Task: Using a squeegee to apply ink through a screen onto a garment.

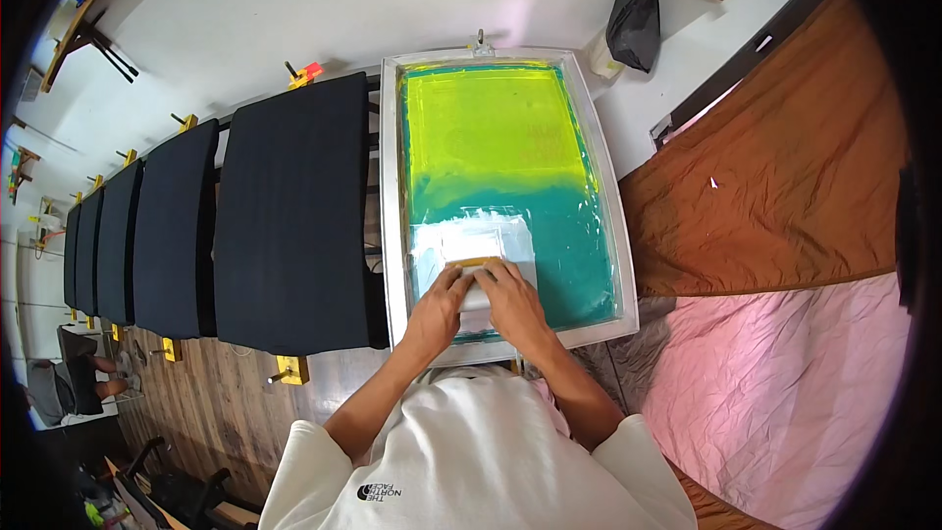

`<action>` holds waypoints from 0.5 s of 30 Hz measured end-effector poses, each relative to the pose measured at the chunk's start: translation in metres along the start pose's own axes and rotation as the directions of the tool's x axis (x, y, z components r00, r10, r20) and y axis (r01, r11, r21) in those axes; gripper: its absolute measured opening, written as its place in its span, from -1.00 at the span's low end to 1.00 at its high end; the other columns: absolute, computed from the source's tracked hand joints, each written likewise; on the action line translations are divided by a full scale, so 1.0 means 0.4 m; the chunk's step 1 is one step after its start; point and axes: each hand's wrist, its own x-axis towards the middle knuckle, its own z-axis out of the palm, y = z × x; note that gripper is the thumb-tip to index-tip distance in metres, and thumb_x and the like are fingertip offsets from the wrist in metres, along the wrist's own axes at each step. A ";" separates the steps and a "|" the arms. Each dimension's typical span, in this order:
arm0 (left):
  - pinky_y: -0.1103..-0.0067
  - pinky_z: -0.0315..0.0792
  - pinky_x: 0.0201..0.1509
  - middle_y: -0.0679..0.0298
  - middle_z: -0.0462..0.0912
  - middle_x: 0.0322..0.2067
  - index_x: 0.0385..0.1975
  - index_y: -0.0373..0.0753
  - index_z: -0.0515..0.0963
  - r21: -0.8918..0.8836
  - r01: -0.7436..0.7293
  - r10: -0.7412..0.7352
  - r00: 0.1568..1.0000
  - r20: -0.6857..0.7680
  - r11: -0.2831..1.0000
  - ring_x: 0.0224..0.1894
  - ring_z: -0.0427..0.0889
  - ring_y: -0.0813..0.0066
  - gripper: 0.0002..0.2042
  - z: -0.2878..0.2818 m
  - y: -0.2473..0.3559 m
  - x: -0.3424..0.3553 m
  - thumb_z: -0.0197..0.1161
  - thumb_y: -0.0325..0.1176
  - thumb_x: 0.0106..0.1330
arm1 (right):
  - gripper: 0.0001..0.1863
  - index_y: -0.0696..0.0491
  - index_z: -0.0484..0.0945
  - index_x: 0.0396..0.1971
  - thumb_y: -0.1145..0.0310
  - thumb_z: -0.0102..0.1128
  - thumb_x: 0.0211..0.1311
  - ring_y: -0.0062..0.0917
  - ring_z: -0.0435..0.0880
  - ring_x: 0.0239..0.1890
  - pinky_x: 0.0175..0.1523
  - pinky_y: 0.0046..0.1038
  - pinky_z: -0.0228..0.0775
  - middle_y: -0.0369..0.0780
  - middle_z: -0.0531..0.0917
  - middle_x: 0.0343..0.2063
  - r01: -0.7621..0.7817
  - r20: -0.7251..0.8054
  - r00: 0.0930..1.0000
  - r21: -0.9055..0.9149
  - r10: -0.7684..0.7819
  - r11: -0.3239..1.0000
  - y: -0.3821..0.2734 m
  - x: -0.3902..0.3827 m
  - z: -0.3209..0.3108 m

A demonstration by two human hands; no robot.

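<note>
A screen-printing frame (391, 196) with pale edges lies in front of me. Its mesh is teal (574, 260) in the nearer half and coated yellow-green (481, 123) in the farther half. White ink (429, 243) is spread around a small pale window near the bottom of the mesh. My left hand (435, 312) and my right hand (512, 306) are side by side there, fingers closed over a squeegee (478, 261) with a yellowish strip along its far side. My fingers and palms hide part of the squeegee, and its blade edge cannot be made out.
Several black fabric-covered boards (299, 211) stand in a row to the left, with yellow clamp blocks (288, 370) at their ends. Brown cloth (765, 157) and pink cloth (775, 383) hang at the right. A black bag (633, 27) hangs on the wall. Another person (74, 383) is at the far lower left.
</note>
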 end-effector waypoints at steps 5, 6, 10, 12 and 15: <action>0.28 0.45 0.20 -0.19 0.46 0.11 0.08 -0.39 0.46 -0.050 0.036 -0.036 0.999 -0.006 0.998 0.22 0.43 -0.13 -0.50 -0.006 0.037 -0.027 0.04 -0.78 0.05 | -0.42 0.17 0.53 0.01 0.70 0.24 -0.19 -0.13 0.45 0.17 0.18 -0.26 0.43 -0.08 0.52 0.05 -0.070 0.079 0.995 0.065 0.065 0.995 -0.032 -0.026 -0.029; 0.28 0.45 0.20 -0.19 0.46 0.11 0.08 -0.39 0.46 -0.051 0.038 -0.038 0.999 -0.009 0.998 0.22 0.43 -0.13 -0.50 0.001 0.028 -0.030 0.04 -0.78 0.05 | -0.42 0.17 0.53 0.01 0.70 0.24 -0.19 -0.13 0.45 0.17 0.18 -0.26 0.43 -0.08 0.52 0.05 -0.067 0.080 0.995 0.065 0.061 0.996 -0.033 -0.031 -0.017; 0.29 0.43 0.22 -0.18 0.46 0.12 0.08 -0.39 0.46 -0.102 0.107 -0.099 0.991 0.086 0.989 0.22 0.43 -0.11 -0.49 -0.033 0.046 -0.019 0.05 -0.77 0.05 | -0.45 0.17 0.53 -0.02 0.71 0.21 -0.17 -0.12 0.46 0.16 0.19 -0.27 0.42 -0.07 0.53 0.05 -0.066 0.129 0.990 0.102 0.053 0.993 -0.025 -0.017 -0.033; 0.30 0.43 0.23 -0.18 0.46 0.13 0.08 -0.39 0.46 -0.160 0.180 -0.152 0.973 0.172 0.970 0.22 0.44 -0.10 -0.49 -0.038 0.046 -0.016 0.05 -0.77 0.04 | -0.46 0.17 0.53 -0.02 0.72 0.20 -0.16 -0.12 0.46 0.17 0.19 -0.27 0.42 -0.06 0.53 0.05 -0.071 0.211 0.976 0.117 0.045 0.991 -0.027 -0.009 -0.041; 0.28 0.46 0.19 -0.13 0.45 0.15 0.12 -0.33 0.45 -0.034 0.010 -0.011 0.999 -0.045 0.999 0.16 0.47 -0.13 -0.41 0.011 0.007 -0.031 0.12 -0.78 -0.03 | -0.64 0.16 0.54 -0.07 0.60 0.10 0.06 -0.18 0.48 0.14 -0.02 -0.23 0.54 -0.10 0.57 -0.01 0.017 -0.002 1.000 0.015 -0.017 1.000 -0.028 -0.026 -0.009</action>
